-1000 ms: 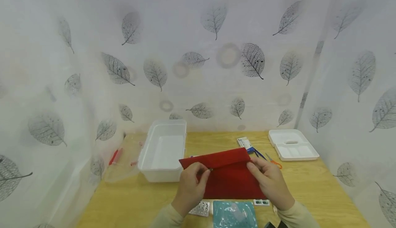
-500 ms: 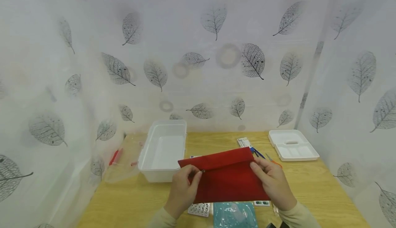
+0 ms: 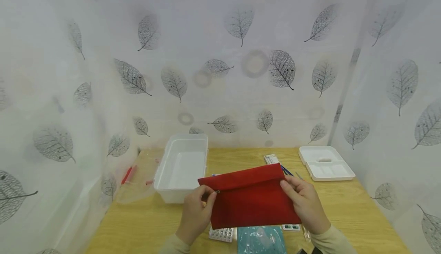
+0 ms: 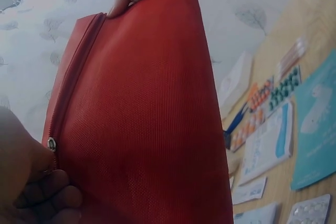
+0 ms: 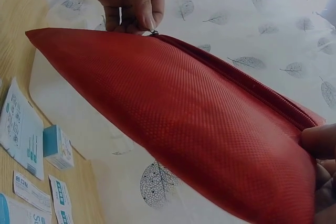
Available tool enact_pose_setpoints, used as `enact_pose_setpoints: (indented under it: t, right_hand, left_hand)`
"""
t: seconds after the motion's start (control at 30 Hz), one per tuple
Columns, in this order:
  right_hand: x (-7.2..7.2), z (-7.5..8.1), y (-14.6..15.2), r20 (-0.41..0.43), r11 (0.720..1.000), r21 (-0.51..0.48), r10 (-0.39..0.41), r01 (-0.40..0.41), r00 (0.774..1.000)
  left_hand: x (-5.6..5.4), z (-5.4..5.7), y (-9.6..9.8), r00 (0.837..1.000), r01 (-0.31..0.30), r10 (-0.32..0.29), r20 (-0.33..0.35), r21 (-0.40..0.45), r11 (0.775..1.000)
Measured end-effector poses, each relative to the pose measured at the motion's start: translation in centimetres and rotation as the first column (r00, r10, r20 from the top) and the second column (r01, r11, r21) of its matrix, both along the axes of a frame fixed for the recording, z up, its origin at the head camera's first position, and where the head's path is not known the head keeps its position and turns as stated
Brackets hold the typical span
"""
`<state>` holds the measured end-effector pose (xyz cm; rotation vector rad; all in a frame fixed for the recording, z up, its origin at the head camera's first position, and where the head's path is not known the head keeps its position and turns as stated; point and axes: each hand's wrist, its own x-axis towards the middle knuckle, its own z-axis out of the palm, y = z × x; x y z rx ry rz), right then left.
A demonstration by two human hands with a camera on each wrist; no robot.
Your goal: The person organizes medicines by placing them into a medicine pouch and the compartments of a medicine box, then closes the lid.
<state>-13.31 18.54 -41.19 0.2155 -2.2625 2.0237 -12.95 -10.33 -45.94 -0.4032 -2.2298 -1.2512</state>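
Observation:
A flat red zippered pouch (image 3: 255, 206) is held up above the wooden table, its zipper running along the upper part. My left hand (image 3: 195, 212) pinches the small metal zipper pull (image 4: 51, 144) close to the pouch's left end. At the opposite end, my right hand (image 3: 306, 204) grips the upper right corner, thumb on the front face and fingers behind. The zipper track (image 5: 247, 80) stretches between the two hands in the right wrist view. What the pouch contains is hidden.
Behind the pouch stand a clear plastic box (image 3: 181, 169) and, at right, a white compartment tray (image 3: 329, 167). A teal packet (image 3: 260, 241), a silver blister pack (image 3: 222, 235) and green capsules (image 3: 291, 227) lie in front. A transparent bag (image 3: 138, 185) is at left.
My left hand has moved left, drawing the zipper pull along toward the pouch's left end. The right hand keeps its grip on the corner, shifting slightly right.

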Motion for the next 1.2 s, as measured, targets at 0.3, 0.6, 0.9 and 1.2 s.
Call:
enact_pose_setpoints:
  t: [0.3, 0.6, 0.9, 1.2]
  right_hand:
    - [0.0, -0.4, 0.5, 0.040, 0.999, -0.039, -0.023, 0.024, 0.999]
    - [-0.1, -0.9, 1.6, 0.079, 0.995, -0.021, -0.092, 0.094, 0.993]
    - [-0.3, -1.7, 1.8, 0.057, 0.993, -0.113, -0.014, 0.020, 0.998]
    - [-0.3, -2.0, 1.8, 0.092, 0.991, -0.118, -0.045, 0.056, 0.995]
  left_hand:
    - [0.1, -0.3, -1.1, 0.999, -0.026, 0.026, 0.024, 0.011, 1.000]
    - [-0.1, -0.5, -2.5, 0.997, -0.068, 0.068, -0.025, -0.003, 0.998]
    - [0.0, -0.3, -3.4, 0.998, 0.037, -0.042, 0.055, 0.083, 0.996]
    - [0.2, 0.1, -3.4, 0.877, 0.183, -0.329, 0.351, 0.389, 0.903]
